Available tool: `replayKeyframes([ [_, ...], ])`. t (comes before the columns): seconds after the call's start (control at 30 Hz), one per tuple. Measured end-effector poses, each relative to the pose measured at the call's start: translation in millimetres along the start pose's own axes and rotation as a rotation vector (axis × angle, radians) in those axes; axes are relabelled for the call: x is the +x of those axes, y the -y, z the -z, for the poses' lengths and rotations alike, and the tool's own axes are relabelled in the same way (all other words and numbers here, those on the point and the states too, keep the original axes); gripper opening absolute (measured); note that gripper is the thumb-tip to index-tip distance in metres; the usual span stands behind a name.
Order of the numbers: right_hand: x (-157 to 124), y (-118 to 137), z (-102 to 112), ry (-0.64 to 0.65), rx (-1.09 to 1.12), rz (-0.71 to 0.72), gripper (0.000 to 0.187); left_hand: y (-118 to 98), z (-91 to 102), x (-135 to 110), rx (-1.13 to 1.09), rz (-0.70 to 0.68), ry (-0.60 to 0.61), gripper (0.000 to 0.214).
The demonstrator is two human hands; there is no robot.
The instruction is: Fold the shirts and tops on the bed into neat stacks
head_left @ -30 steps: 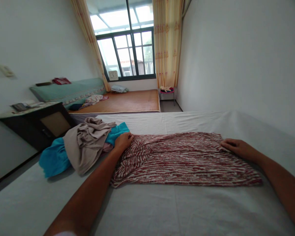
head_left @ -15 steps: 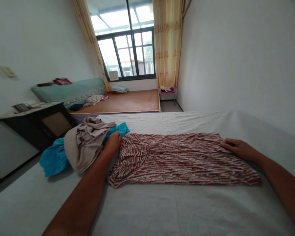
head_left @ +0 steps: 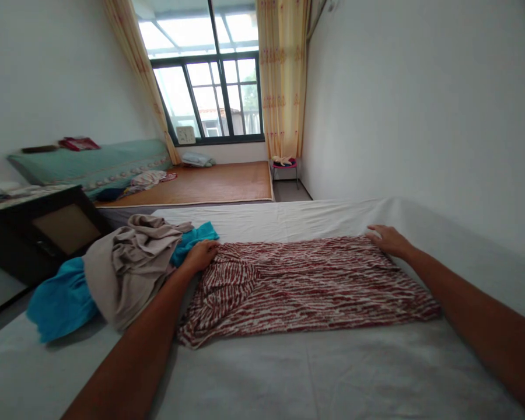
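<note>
A red-and-white streaked dress [head_left: 306,286] lies spread lengthwise across the white sheet [head_left: 254,379], with gathers near its left end. At its far left corner, my left hand [head_left: 203,255] is closed, pinching the cloth's edge. My right hand [head_left: 388,240] is at the far right corner, thumb and fingers somewhat apart, its fingertips at the fabric edge. Beside my left forearm lies a crumpled beige cloth [head_left: 126,268], heaped with a bright blue cloth [head_left: 63,300] that shows on both sides of it.
Beyond the sheet is a bed with a brown mat [head_left: 227,181] and a green padded headboard [head_left: 100,166]. A dark cabinet [head_left: 48,227] stands at left. A small pink stool [head_left: 285,169] is under the curtain [head_left: 284,81]. A white wall [head_left: 420,105] rises on the right.
My right hand has moved from the dress's right edge to its far right corner, its fingers loosening. My left hand stays at the far left corner. The view has shifted slightly right.
</note>
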State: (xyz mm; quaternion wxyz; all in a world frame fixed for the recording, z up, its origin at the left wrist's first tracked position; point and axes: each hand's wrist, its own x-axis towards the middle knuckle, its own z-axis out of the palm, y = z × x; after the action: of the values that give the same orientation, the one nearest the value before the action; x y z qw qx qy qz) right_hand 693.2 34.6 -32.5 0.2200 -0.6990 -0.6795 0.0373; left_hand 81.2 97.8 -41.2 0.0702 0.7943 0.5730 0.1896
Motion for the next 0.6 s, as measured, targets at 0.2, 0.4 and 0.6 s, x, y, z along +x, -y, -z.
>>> replayKeyframes([
  [0.2, 10.9, -18.3, -26.7, 0.071, 0.149, 0.043, 0.038, -9.4, 8.7, -16.1, -0.210, 0.028, -0.100, 0.033],
  [0.4, 8.2, -45.9, -16.2, -0.191, 0.171, -0.219, 0.041, -11.8, 4.8, -9.5, -0.039, 0.198, -0.218, 0.029],
  [0.6, 8.6, -64.8, -24.1, -0.084, 0.047, -0.178, 0.041, -7.5, 0.9, -13.0, 0.098, 0.064, -0.139, 0.035],
])
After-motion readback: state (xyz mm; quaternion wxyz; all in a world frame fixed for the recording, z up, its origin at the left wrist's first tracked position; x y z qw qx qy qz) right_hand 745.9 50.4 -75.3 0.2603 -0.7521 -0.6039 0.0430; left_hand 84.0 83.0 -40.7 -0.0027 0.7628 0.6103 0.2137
